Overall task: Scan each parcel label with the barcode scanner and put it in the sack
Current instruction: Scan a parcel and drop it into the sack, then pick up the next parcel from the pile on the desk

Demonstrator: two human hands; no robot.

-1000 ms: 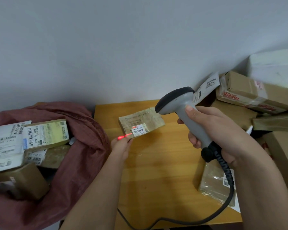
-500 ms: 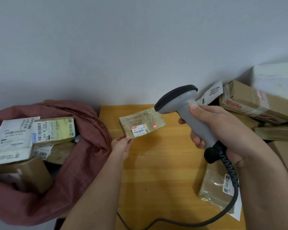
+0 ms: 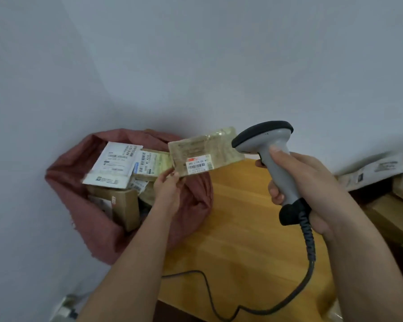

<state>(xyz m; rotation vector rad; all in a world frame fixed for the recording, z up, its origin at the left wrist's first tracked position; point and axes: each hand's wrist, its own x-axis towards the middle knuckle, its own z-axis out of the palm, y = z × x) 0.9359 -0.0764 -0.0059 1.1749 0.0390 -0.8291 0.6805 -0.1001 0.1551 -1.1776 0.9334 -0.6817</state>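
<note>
My left hand [image 3: 166, 190] pinches the lower left corner of a small flat tan parcel [image 3: 205, 151] with a white barcode label [image 3: 197, 165], held in the air over the right rim of the dark red sack [image 3: 79, 201]. My right hand [image 3: 305, 182] grips the grey barcode scanner [image 3: 269, 147] by its handle, its dark head pointing left at the parcel's right end. No red scan light shows on the label. Several labelled parcels [image 3: 116, 163] lie inside the open sack.
A wooden table [image 3: 242, 228] lies under the hands, and the scanner's black coiled cable [image 3: 308, 247] trails across its front. More cardboard parcels [image 3: 393, 212] are piled at the right edge. A grey wall stands close behind the sack and table.
My left hand has carried the parcel left from above the table to the sack's rim. The red scan dot on the label is gone. The view has swung left.
</note>
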